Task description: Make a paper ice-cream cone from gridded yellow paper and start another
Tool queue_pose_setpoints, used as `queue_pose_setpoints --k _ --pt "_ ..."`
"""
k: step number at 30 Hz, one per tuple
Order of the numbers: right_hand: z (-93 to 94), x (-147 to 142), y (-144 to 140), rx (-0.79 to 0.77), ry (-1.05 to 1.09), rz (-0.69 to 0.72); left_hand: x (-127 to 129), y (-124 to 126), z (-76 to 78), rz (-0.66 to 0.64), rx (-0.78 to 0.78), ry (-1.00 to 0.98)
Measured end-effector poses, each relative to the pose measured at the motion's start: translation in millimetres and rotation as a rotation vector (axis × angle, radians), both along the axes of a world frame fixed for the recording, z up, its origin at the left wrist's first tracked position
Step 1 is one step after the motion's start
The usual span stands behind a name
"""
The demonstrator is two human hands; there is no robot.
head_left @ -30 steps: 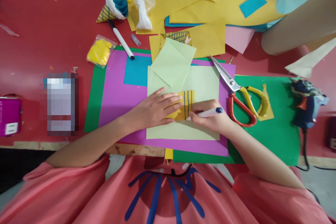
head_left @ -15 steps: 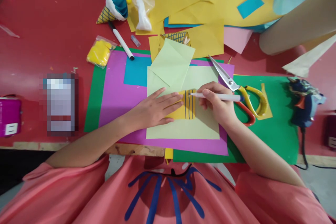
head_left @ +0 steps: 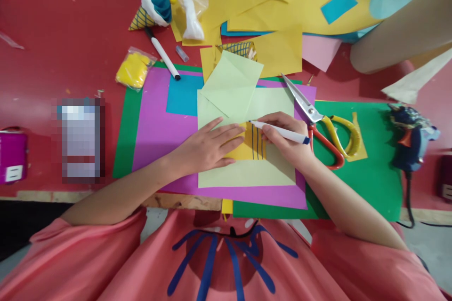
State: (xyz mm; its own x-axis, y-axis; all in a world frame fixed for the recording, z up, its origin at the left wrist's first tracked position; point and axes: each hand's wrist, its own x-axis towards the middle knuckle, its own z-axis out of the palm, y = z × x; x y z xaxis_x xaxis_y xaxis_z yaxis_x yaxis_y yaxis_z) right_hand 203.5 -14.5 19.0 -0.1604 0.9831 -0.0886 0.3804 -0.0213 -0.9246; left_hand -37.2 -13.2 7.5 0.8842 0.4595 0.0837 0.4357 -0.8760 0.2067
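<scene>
We see bright, even light from overhead, soft shadows under the arms on the red table [head_left: 70, 33], edges bowed by wide-angle distortion, and one pixelated patch at left.

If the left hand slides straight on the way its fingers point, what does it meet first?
Probably the right hand holding the pen. The left hand lies flat on the yellow paper, fingers pointing right across its blue lines; depth is hard to judge.

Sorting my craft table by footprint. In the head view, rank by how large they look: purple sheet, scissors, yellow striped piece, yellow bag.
1. purple sheet
2. scissors
3. yellow striped piece, partly covered by the left hand, and yellow bag: too alike to rank.
</scene>
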Motion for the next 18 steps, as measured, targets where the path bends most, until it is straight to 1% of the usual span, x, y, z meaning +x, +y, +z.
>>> queue_pose_setpoints --k 5,11,18 --pt "2.0 -1.6 0.5 0.025 -0.045 0.015 -0.7 1.7 1.8 0.009 0.001 -0.037" --pt "3.4 -2.8 1.2 0.027 -0.062 0.012 -0.7 1.9 3.0 0.003 0.021 -0.036" --pt "2.7 -3.3 1.0 0.032 -0.090 0.034 -0.2 2.0 2.3 0.011 -0.027 -0.067"
